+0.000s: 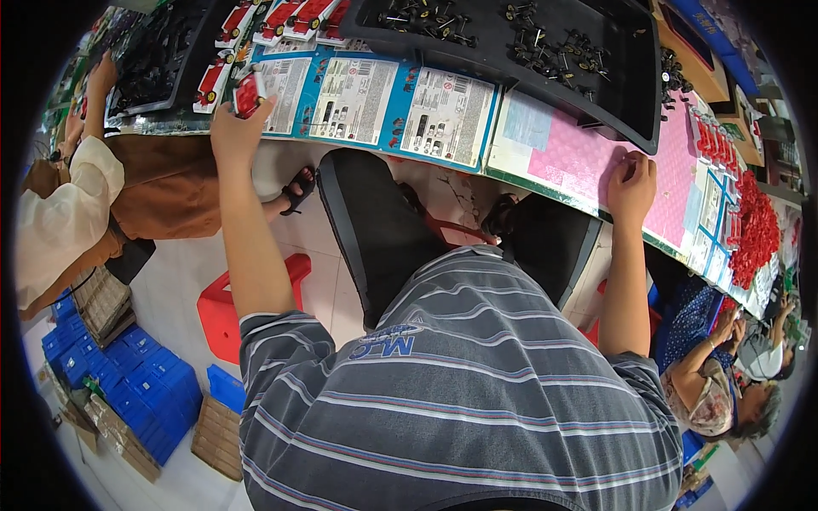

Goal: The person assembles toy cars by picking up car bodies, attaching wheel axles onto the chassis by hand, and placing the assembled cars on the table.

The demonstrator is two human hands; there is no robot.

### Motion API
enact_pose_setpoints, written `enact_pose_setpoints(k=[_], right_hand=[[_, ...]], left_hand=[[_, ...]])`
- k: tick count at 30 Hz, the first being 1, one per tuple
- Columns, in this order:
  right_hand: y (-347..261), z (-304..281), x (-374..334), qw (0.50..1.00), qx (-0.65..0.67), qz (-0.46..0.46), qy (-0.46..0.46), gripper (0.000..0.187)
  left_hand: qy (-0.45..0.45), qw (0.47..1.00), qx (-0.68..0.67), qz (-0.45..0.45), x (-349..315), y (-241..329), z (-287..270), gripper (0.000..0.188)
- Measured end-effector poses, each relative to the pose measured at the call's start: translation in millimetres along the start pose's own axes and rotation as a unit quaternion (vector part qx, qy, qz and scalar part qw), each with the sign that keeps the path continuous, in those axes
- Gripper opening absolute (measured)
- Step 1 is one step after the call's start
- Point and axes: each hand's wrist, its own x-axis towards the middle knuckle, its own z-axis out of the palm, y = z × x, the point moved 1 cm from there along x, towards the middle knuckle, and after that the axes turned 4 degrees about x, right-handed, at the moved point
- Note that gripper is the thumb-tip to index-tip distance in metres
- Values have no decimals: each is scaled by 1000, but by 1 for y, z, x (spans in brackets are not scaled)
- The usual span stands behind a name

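Observation:
My left hand [239,129] is closed around a small red and white toy car [250,95], held above the left end of the printed sheets [360,98] on the table. My right hand [632,189] is at the table's front edge, over the pink mat [579,162]. Its fingers are curled in toward the thumb, and whatever is between them, if anything, is too small to make out. Just beyond that hand stands a large black tray [503,61], with black wheel-and-axle sets [562,58] lying in loose heaps inside.
Several red and white toy cars [285,19] line the back left, near another black tray [158,64]. At the right lie a row of car parts [714,140] and a red heap [751,230]. Co-workers sit both sides. A red stool [223,311] and blue boxes [153,392] stand on the floor.

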Motion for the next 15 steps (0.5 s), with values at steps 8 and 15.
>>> enact_pose_setpoints(k=[8, 15], right_hand=[[0, -2, 0, 1000, 4, 3, 5, 16], [3, -6, -2, 999, 32, 11, 8, 15]], left_hand=[[103, 993, 44, 36, -1, 11, 0, 68], [144, 986, 55, 69, 27, -11, 3, 77]])
